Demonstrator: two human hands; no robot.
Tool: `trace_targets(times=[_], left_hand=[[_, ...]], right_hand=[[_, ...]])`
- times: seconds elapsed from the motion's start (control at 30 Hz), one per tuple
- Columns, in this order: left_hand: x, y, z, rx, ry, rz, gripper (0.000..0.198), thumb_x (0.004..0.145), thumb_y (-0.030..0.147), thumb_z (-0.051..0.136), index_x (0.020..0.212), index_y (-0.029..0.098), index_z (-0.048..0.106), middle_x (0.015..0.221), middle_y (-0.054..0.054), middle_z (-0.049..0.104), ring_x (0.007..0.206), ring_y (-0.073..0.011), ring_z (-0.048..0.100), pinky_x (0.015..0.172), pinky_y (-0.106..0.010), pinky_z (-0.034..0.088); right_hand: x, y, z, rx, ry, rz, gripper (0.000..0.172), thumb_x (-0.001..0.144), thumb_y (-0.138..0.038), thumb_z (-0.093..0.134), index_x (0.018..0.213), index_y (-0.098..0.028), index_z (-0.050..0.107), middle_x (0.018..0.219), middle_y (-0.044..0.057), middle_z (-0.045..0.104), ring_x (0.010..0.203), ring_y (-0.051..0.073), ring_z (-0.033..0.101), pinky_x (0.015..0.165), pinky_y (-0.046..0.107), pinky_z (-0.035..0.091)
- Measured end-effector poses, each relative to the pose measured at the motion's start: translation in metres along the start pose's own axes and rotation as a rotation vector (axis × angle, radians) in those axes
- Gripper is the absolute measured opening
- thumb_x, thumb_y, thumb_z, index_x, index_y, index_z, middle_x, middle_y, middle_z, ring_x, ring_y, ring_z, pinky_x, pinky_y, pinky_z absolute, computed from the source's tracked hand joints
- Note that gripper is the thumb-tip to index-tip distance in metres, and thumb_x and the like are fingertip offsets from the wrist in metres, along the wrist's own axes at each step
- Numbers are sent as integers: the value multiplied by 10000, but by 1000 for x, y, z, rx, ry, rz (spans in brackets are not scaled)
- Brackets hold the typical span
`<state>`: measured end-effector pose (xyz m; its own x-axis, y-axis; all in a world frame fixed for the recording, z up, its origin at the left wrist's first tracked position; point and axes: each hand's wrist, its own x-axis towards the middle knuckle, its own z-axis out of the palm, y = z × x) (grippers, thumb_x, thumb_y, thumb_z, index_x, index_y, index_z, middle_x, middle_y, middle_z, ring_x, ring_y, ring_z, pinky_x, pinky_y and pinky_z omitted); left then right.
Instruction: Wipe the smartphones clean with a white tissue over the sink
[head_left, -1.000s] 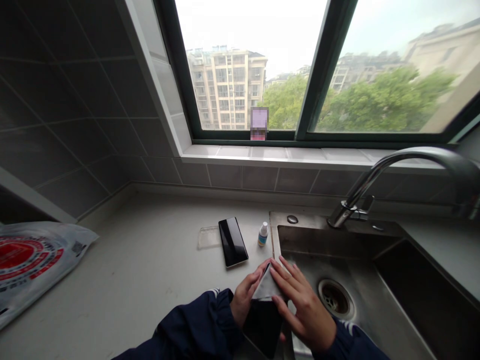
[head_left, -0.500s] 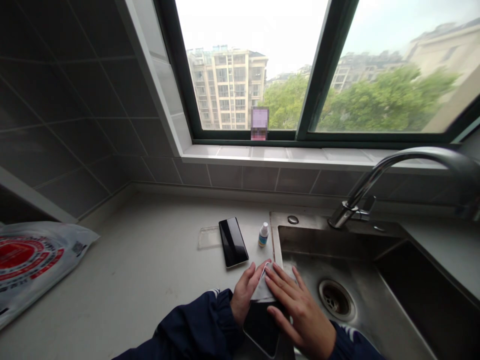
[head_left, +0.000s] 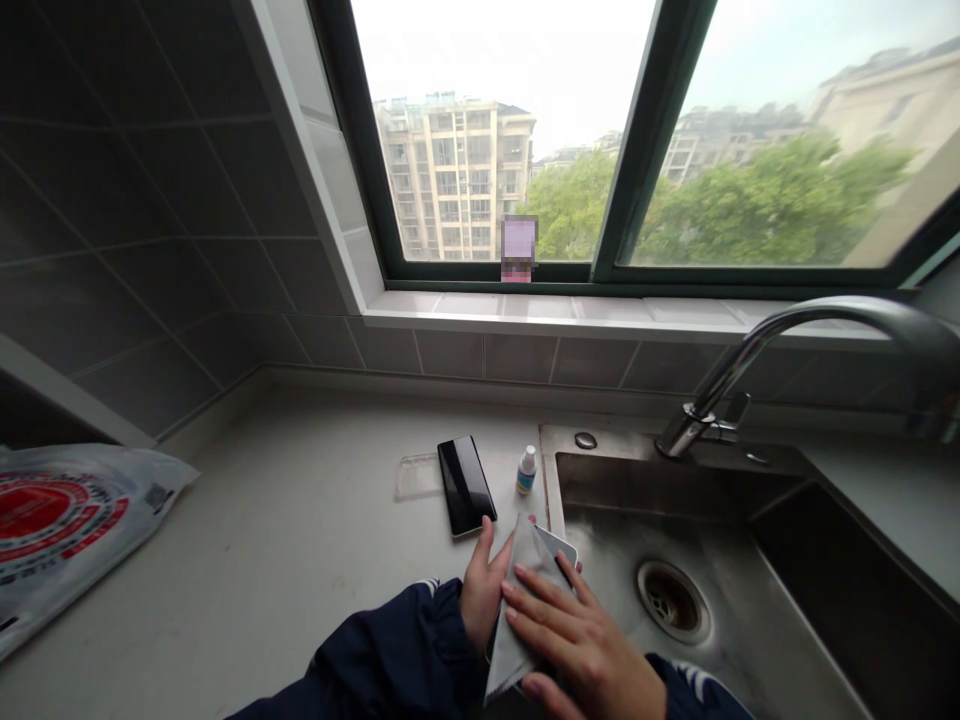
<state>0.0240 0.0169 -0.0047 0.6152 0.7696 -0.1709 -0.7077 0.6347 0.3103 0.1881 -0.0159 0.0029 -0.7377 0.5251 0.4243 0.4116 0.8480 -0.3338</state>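
My left hand (head_left: 480,595) grips a smartphone (head_left: 564,548) from below and its left side, thumb pointing up. A thin grey cloth (head_left: 523,552) lies across the phone's face and covers most of it, leaving the upper right corner bare. My right hand (head_left: 600,645) presses the cloth against the phone with its fingers stretched over it. Beyond my hands, a second phone (head_left: 466,486) rests on the counter, partly over a clear phone case (head_left: 416,478). A small white-capped bottle (head_left: 526,472) stands upright beside the sink.
To the right is a steel sink (head_left: 720,560) with a drain (head_left: 673,600) and a curved faucet (head_left: 750,345). A plastic bag with red print (head_left: 67,520) lies on the counter (head_left: 300,500) at the left. The window (head_left: 495,290) is behind.
My right hand has drawn the cloth down toward me over the phone. The phone's upper right corner now shows, while its dark lower screen has become covered.
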Motion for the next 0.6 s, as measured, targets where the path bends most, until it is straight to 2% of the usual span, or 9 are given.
trace_targets(times=[0.1, 0.27, 0.47, 0.6], left_hand=[[-2, -1, -3, -7, -8, -22, 970, 813, 795, 279, 1521, 142, 163, 1180, -178, 655, 1133, -300, 618, 1113, -449, 265], [-2, -2, 3, -4, -15, 10, 863, 848, 737, 331, 1470, 139, 340, 1156, -151, 664, 1158, -281, 594, 1113, -399, 281], [0, -1, 5, 28, -40, 23, 766, 855, 694, 395, 1396, 157, 477, 1223, -146, 635, 1211, -294, 549, 1120, -427, 282], [2, 1, -2, 72, -108, -2, 739, 843, 667, 462, 1367, 150, 517, 1290, -139, 606, 1285, -291, 484, 1152, -406, 228]], right_hand=[[-1, 0, 2, -6, 35, -29, 496, 933, -392, 548, 1394, -221, 489, 1397, 55, 543, 1378, 260, 409, 1206, 510, -8], [0, 0, -2, -38, 96, 6, 482, 928, -268, 535, 1402, -208, 480, 1409, 70, 529, 1368, 265, 424, 1208, 519, 92], [1, 7, -8, -285, -53, -6, 543, 951, -285, 516, 1463, -154, 394, 1503, 77, 401, 1432, 276, 298, 1206, 518, 18], [-3, 16, -8, -397, -28, 73, 550, 960, -284, 503, 1475, -145, 369, 1535, 72, 341, 1446, 270, 265, 1205, 519, 25]])
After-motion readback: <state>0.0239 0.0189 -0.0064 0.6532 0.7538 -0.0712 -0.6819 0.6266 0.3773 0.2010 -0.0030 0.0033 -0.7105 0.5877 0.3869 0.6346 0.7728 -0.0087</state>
